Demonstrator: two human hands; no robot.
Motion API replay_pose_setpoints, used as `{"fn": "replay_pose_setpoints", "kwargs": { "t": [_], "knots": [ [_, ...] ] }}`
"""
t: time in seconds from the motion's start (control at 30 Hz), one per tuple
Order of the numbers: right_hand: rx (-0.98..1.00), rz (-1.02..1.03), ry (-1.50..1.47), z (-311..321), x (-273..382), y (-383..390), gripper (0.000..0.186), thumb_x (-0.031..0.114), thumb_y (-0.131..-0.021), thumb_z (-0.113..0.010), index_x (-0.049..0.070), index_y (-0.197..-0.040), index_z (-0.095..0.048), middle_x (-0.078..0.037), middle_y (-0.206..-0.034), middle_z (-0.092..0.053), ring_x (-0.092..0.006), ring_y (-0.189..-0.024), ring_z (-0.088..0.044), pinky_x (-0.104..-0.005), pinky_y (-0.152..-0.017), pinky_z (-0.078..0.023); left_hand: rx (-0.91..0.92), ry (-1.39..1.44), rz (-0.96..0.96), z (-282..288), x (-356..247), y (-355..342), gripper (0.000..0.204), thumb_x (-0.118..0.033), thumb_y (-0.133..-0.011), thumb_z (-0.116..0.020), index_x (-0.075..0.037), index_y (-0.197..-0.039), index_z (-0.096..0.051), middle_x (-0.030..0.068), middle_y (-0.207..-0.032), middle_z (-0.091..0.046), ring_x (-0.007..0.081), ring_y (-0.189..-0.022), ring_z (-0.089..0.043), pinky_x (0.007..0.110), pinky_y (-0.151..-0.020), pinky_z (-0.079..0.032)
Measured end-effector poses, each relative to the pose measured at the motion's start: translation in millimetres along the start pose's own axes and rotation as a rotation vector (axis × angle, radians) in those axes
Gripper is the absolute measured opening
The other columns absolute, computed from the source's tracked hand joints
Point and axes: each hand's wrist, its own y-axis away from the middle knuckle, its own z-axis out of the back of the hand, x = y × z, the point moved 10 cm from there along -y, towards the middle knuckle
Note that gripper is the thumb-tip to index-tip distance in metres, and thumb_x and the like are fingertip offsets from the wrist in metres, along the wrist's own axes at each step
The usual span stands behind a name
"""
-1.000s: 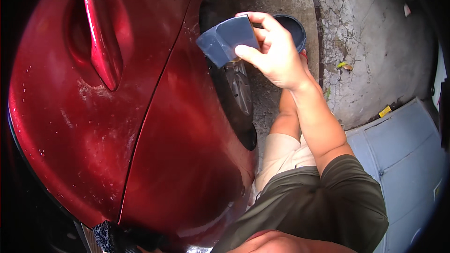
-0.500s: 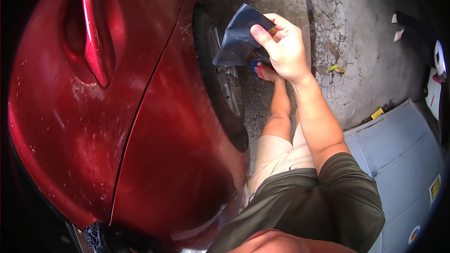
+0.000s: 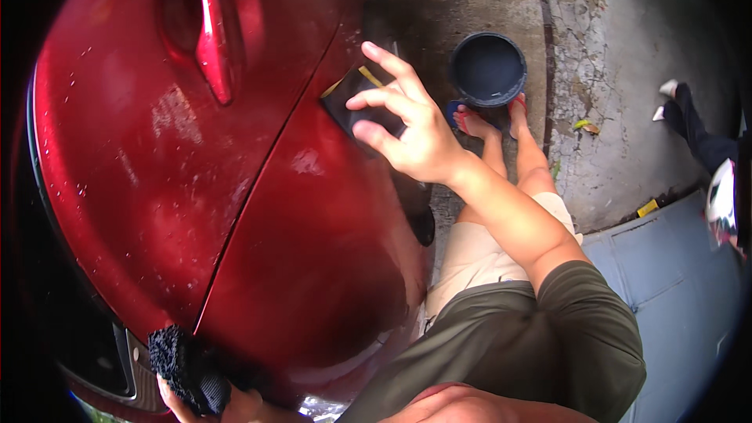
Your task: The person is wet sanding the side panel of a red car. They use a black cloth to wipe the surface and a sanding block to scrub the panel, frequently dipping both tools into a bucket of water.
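Over red panel point(image 3: 313, 243) | dark sheet point(image 3: 352, 84) beneath right grip point(image 3: 419, 129) | fingers splayed, not clasping

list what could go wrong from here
The dark sheet might slip: the right hand has its visible fingers spread over it, and a firm grip isn't clear. The dark bucket stands right by the feet, so a careless step might knock it.

Right hand point(image 3: 423, 135) spread over dark sheet point(image 3: 351, 86), contact unclear; red car point(image 3: 290, 282) left of it. Left hand point(image 3: 241, 406) grips black cloth point(image 3: 174, 356). Bucket point(image 3: 487, 70) ahead and right of right hand.
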Motion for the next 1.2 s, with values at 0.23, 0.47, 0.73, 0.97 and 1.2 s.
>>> {"fn": "replay_pose_setpoints", "kwargs": {
  "t": [0.23, 0.47, 0.73, 0.97, 1.2],
  "knots": [
    [0.333, 0.027, 0.362, -13.7, 12.1, 17.7, 0.083, -0.006, -0.069, -0.071, 0.001, -0.15, -0.05, -0.027, -0.165, -0.032, -0.0476, -0.143, -0.042, -0.0493, -0.117, -0.042, 0.056, 0.039, 0.023, -3.5, 5.9, 4.8, 0.051, -0.004, -0.087, -0.078, 0.015, -0.13, -0.061, 0.0271, -0.124, -0.069, 0.0395, -0.11, -0.069, 0.048, -0.102, -0.057],
    [0.16, 0.18, 0.66, -10.0, 25.8, -4.4, 0.061, 0.004, -0.091, -0.066, -0.003, -0.15, -0.05, -0.024, -0.144, -0.06, -0.0434, -0.133, -0.055, -0.0477, -0.117, -0.042, 0.149, 0.217, -0.032, -27.6, -22.3, -14.4, 0.058, -0.025, -0.091, -0.08, 0.014, -0.129, -0.062, 0.0267, -0.121, -0.07, 0.0413, -0.11, -0.069, 0.05, -0.1, -0.055],
    [0.073, -0.242, 0.471, -63.2, 14.7, 9.3, 0.066, 0.039, -0.113, -0.033, 0.001, -0.166, -0.02, -0.024, -0.171, -0.022, -0.0399, -0.161, -0.009, -0.0544, -0.129, -0.013, 0.169, 0.264, -0.063, -27.0, -36.1, -30.6, 0.05, -0.014, -0.084, -0.079, 0.007, -0.128, -0.066, 0.0219, -0.118, -0.072, 0.0411, -0.106, -0.07, 0.048, -0.096, -0.057],
    [0.384, -0.418, 0.168, -43.1, 36.0, 47.3, 0.067, 0.045, -0.114, -0.032, 0.006, -0.167, -0.021, -0.016, -0.174, -0.021, -0.03, -0.162, -0.014, -0.0422, -0.129, -0.015, 0.116, 0.286, -0.03, -31.7, -43.4, -37.2, 0.062, -0.004, -0.067, -0.083, -0.005, -0.128, -0.071, 0.0148, -0.119, -0.072, 0.0338, -0.107, -0.07, 0.045, -0.098, -0.052],
    [0.271, -0.637, -0.118, 122.8, 77.8, 51.0, 0.06, 0.015, -0.108, -0.047, 0.024, -0.166, -0.031, -0.011, -0.158, -0.047, -0.0251, -0.119, -0.067, -0.0315, -0.086, -0.061, 0.002, 0.36, 0.217, -1.9, -78.6, -38.2, 0.071, 0.007, -0.067, -0.081, -0.008, -0.134, -0.067, 0.0144, -0.122, -0.07, 0.0334, -0.108, -0.069, 0.04, -0.093, -0.056]
  ]
}}
